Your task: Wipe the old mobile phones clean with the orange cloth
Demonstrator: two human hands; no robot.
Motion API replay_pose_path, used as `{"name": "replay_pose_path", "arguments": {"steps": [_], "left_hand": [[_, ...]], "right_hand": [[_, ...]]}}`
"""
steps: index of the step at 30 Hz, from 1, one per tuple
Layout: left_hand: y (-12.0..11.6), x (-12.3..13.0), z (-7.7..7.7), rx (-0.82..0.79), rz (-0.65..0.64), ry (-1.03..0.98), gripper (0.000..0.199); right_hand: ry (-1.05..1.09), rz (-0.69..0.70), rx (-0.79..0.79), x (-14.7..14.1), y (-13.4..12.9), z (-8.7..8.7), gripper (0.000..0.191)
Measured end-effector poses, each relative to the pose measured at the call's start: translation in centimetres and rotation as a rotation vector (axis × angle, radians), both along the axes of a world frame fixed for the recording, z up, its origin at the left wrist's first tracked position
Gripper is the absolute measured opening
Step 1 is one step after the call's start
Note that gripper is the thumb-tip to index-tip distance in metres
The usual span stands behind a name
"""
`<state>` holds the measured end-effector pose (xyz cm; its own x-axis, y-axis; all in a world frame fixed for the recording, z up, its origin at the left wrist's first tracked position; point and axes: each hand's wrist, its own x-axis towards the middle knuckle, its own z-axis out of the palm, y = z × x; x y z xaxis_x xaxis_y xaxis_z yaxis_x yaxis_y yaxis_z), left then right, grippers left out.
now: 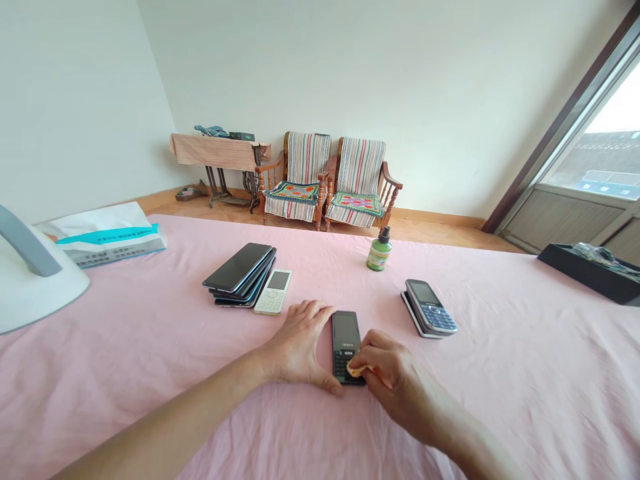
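A black keypad phone point(346, 329) lies face up on the pink cloth, its screen end away from me. My left hand point(299, 343) spans its left side, fingertips at the top corner and thumb at the bottom corner, holding it between them. In my right hand point(393, 367) a small yellow cloth point(361, 369) is pinched and pressed on the phone's lower keys. Part of the keypad is hidden by the fingers and cloth. Left of the far end, a white keypad phone point(273, 291) lies beside a stack of dark smartphones point(243, 270).
To the right, a blue-black keypad phone point(433, 310) rests on another phone. A green spray bottle point(379, 251) stands behind. A tissue pack point(110, 237) and a white appliance point(35, 287) are at left, a black box point(590, 270) at far right. Two chairs point(305, 160) stand beyond.
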<state>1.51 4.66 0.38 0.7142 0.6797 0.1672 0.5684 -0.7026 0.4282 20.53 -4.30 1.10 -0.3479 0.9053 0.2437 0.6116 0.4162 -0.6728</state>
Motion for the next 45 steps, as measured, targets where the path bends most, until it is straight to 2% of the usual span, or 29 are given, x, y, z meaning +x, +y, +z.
{"name": "replay_pose_path", "arguments": {"steps": [7,14,19,24,31,36,39,45], "left_hand": [[0.1,0.1,-0.2,0.003,0.006,-0.016,0.108],[0.3,-0.1,-0.4,0.002,-0.026,-0.024,0.109],[0.2,-0.1,-0.1,-0.009,-0.01,-0.02,0.105],[0.0,-0.1,0.1,-0.008,-0.009,-0.001,0.105],[-0.1,-0.1,0.2,-0.016,-0.005,-0.032,0.103],[0.0,-0.2,-0.1,-0.007,-0.018,-0.02,0.104],[0.1,-0.2,-0.1,-0.003,-0.022,-0.009,0.105],[0.0,-0.1,0.0,-0.006,-0.013,-0.011,0.106]], "right_hand": [[-0.018,0.012,0.044,-0.9,-0.1,-0.3,0.031],[-0.007,-0.037,-0.015,-0.2,-0.2,0.0,0.035],[-0.039,-0.018,0.031,-1.1,-0.1,-0.2,0.033],[0.0,-0.044,-0.012,-0.3,-0.1,-0.2,0.035],[-0.035,0.007,0.042,-1.4,-0.1,-0.2,0.034],[-0.031,-0.074,-0.011,0.9,-0.3,-0.1,0.035],[-0.032,-0.063,-0.027,1.6,-0.5,-0.2,0.036],[0.002,0.014,0.016,-0.4,-0.6,-0.1,0.038]]}}
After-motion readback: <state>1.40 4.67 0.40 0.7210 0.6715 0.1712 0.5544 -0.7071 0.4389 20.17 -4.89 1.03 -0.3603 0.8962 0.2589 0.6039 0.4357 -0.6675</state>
